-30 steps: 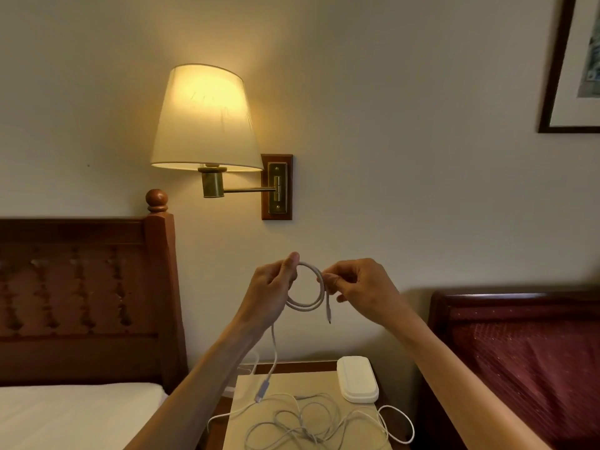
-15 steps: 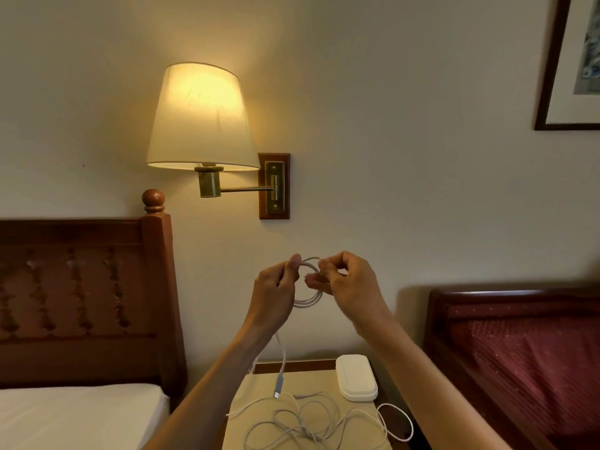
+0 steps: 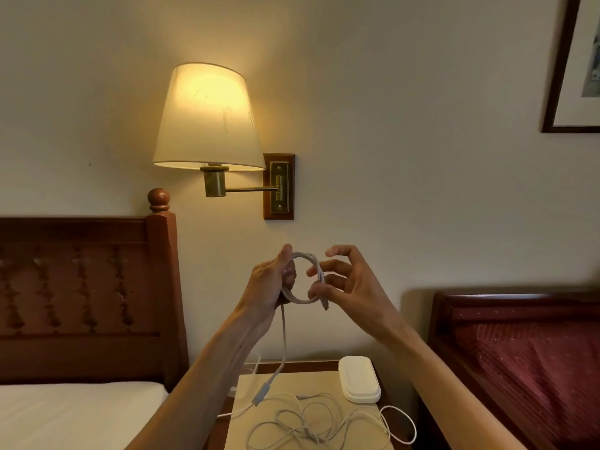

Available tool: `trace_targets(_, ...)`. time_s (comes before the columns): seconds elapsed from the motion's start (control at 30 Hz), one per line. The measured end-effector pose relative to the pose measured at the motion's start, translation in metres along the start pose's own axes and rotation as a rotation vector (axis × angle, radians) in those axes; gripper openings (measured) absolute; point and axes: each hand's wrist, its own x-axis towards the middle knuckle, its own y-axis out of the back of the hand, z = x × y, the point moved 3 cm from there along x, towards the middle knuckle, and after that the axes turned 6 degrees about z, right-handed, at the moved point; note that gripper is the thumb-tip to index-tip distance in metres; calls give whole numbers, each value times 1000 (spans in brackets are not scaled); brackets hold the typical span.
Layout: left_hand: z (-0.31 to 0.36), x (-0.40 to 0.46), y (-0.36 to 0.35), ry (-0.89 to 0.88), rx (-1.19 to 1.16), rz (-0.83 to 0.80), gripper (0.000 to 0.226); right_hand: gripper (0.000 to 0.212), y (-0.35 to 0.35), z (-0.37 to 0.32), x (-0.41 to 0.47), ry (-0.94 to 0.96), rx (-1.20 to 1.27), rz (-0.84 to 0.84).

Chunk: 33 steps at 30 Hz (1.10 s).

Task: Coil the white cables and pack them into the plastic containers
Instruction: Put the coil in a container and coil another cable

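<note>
My left hand grips a white cable wound into a small coil, held up in front of the wall. One free end of that cable hangs down from the hand to a plug just above the nightstand. My right hand is beside the coil with its fingers spread and loosely bent, fingertips at the coil's right side; the other plug end sticks out below them. A closed white plastic container lies on the nightstand. Loose white cables lie tangled in front of it.
The nightstand has a pale top and stands between two beds. A wooden headboard and white mattress are on the left, a red-covered bed on the right. A lit wall lamp hangs above.
My right hand has let go of its pinch on the coil and spread its fingers. The coil has grown slightly and the hanging end is shorter.
</note>
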Motion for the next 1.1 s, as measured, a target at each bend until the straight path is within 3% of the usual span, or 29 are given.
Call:
trace_targets(0.07,3,1,3,30,-72,-6,44,41,6,1,-1,-20,-26,-108)
trace_targets(0.27,3,-1,4,50,-136,-56,42,29,12,14,-7,-56,-153,-71)
trace_targets(0.43,-6,-3,3,-14,0,-62,44,31,17,16,-6,-148,-213,-311)
trace_targets(0.53,-12,-4,-2,-17,63,-74,48,25,11,15,-4,-221,48,-138)
trace_targets(0.6,-13,-5,-6,-9,56,-69,49,34,4,16,-6,-382,337,-32)
trace_targets(0.73,-15,-5,-2,-32,97,-113,49,33,-7,9,-17,-562,732,-90)
trace_targets(0.93,-20,-2,16,-340,309,-210,36,22,5,2,-17,-596,866,-135)
trace_targets(1.1,-50,15,64,-491,521,-246,21,23,27,-3,-12,-598,973,-87)
